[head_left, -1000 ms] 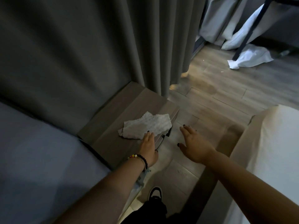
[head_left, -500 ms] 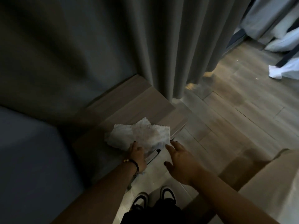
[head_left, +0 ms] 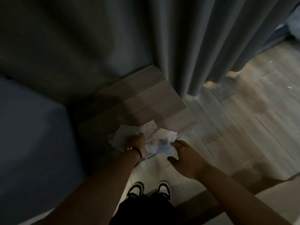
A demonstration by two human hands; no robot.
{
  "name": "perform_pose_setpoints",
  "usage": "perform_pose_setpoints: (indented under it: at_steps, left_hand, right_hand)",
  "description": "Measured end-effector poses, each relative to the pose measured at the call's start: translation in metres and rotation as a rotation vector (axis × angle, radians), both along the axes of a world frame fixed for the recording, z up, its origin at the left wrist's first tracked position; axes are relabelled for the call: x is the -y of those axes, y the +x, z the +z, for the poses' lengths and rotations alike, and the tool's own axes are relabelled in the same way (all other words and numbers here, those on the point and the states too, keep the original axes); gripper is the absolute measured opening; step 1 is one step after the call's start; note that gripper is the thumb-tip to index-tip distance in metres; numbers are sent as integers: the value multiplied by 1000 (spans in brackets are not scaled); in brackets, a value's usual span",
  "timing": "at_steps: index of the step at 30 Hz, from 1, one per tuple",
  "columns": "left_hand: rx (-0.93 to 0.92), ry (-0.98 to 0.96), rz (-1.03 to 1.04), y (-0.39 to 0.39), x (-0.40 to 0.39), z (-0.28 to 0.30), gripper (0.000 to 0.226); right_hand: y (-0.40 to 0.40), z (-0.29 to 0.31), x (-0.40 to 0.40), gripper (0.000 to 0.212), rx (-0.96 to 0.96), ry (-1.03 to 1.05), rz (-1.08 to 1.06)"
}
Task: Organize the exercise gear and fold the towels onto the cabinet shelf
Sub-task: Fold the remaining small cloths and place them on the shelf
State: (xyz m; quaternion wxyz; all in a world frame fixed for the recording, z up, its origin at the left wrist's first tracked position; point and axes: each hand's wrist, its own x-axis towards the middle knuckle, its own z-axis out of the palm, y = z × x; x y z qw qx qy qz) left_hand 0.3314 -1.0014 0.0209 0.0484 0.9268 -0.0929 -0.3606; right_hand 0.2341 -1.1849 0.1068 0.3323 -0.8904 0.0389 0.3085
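- A wood-grain cabinet top (head_left: 146, 101) at frame centre carries a crumpled white towel (head_left: 155, 135) at its lower edge.
- Plank floor (head_left: 243, 127) fills the right.

- The left hand (head_left: 136, 144) is being held low in front of the body, its arm stretched forward; the fingers cannot be seen clearly.
- A beaded bracelet (head_left: 135, 150) is being worn on the left wrist.
- The right hand (head_left: 183, 154) is being reached inward, fingers bent, thumb apart.
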Motion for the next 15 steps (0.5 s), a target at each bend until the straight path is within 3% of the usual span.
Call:
perform_pose_setpoints:
  at_steps: [7,13,15]
  left_hand:
    - [-23,-379,457,-29,0,68,12]
    - [107,-777,665,-65,-3,161,17]
    - [144,-906,708,-74,-4,184,18]
  right_hand:
    - [-24,9,15,59,-107,76,-160]
    - [-6,69,21,45,186,321,-337]
    - [5,97,20,45,203,410,-400]
